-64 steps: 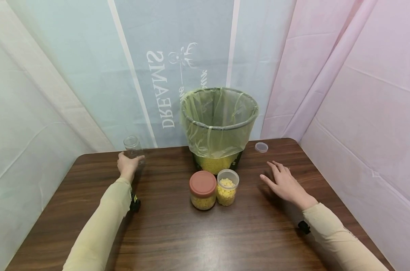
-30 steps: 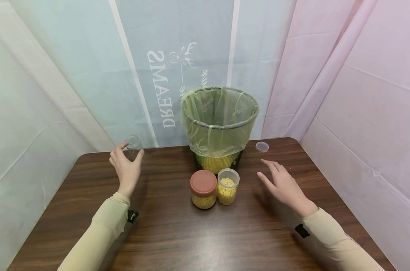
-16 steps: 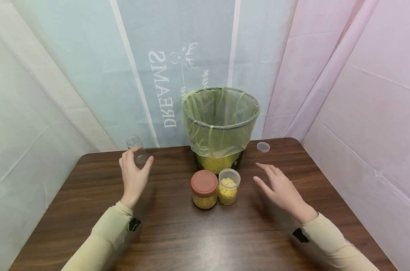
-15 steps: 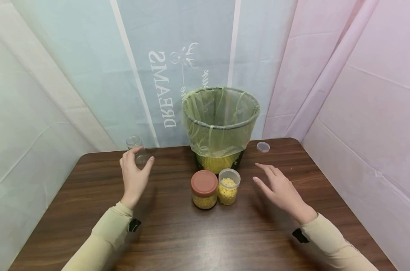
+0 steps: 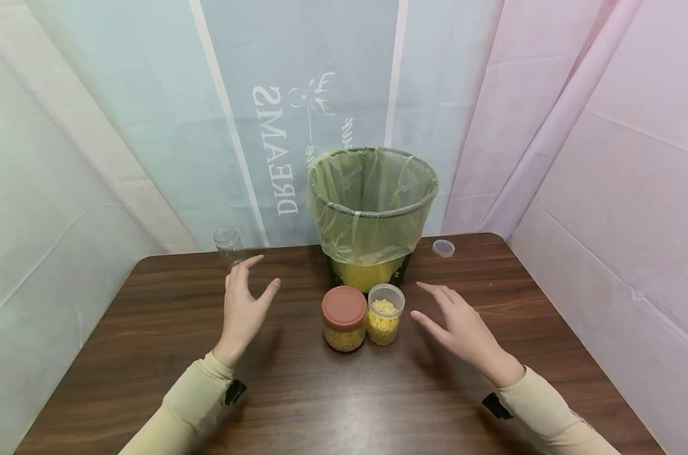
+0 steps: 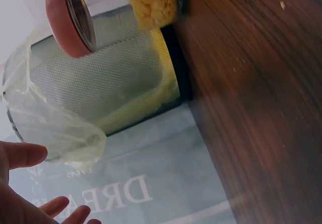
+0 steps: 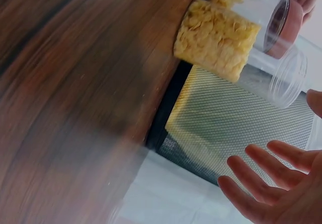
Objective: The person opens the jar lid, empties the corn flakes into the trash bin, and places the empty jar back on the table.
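Two jars stand side by side at mid-table in the head view. One is a jar with a reddish lid (image 5: 344, 308), some yellow flakes low inside it. Beside it, a clear lidless jar (image 5: 384, 316) is filled a good part of the way with yellow flakes. My left hand (image 5: 244, 311) hovers left of the lidded jar, thumb and fingers spread, holding nothing. On the other side my right hand (image 5: 462, 325) is held with fingers apart, its thumb close to the open jar. An empty clear jar (image 5: 228, 243) stands at the back left, partly hidden by the left hand.
Right behind the two jars stands a mesh trash bin (image 5: 372, 189) lined with a pale green bag. A clear round lid (image 5: 443, 248) lies at the back right of the wooden table (image 5: 344, 404). Fabric curtains (image 5: 463, 95) close in the back and sides.
My left hand has let go of the empty jar at the back left and moved right and nearer. The right hand has moved left toward the open jar.
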Available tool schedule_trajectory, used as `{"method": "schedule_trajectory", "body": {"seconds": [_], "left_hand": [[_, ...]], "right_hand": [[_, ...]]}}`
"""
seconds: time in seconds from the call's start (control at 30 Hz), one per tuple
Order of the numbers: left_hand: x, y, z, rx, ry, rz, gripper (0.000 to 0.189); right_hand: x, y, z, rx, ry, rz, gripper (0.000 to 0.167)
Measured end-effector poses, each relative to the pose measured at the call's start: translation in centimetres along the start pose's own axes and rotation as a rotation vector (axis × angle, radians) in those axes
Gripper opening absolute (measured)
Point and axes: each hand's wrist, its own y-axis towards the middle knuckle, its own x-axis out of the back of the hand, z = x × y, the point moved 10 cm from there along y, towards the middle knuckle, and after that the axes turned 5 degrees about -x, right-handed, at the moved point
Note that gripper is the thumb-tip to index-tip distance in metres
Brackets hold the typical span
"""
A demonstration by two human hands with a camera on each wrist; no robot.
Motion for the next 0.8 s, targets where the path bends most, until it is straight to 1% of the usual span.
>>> {"method": "schedule_trajectory", "body": {"seconds": [0.17, 0.47, 0.6, 0.8], "left_hand": [[-0.9, -0.6, -0.8, -0.010, 0.020, 0.062, 0.056], [-2.4, -1.6, -2.2, -0.034, 0.033, 0.180, 0.060], [-2.9, -2.1, -2.7, -0.032, 0.030, 0.211, 0.062], [-3.6, -2.9, -3.2, -0.027, 0.011, 0.243, 0.060]], "right_hand": [[-0.6, 0.2, 0.9, 0.026, 0.022, 0.008, 0.057], [-1.2, 0.6, 2.1, 0.039, 0.041, 0.024, 0.063], [-1.7, 0.8, 2.4, 0.044, 0.054, 0.030, 0.065], [-2.6, 1.0, 2.5, 0.027, 0.077, 0.052, 0.070]]}}
